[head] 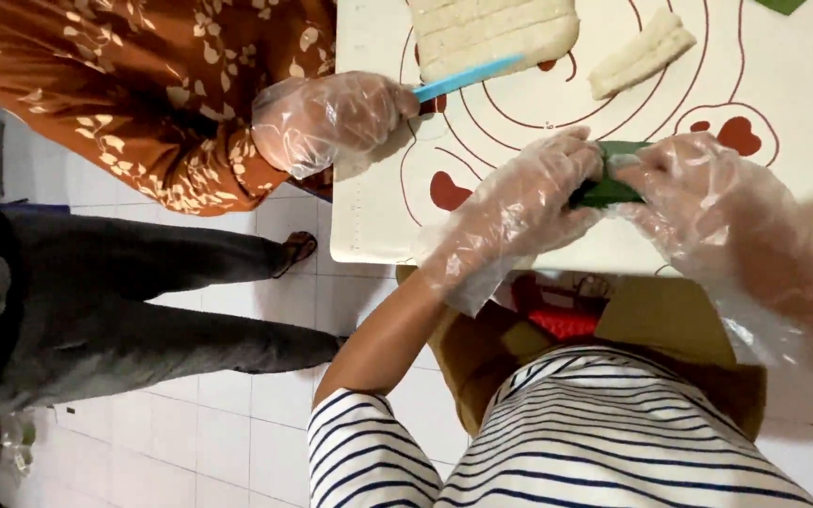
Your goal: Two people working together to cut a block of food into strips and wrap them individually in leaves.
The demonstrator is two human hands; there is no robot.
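Both my hands wear clear plastic gloves and meet over the near edge of a white mat printed with red circles. My left hand and my right hand together grip a small folded green leaf parcel, fingers closed around its two ends. What is inside the parcel is hidden. My striped shirt fills the bottom of the view.
A co-worker's gloved hand, with a brown flowered sleeve, holds a blue plastic knife against a white scored slab. A separate white strip lies to the right. Another person in dark trousers stands on the white tiled floor.
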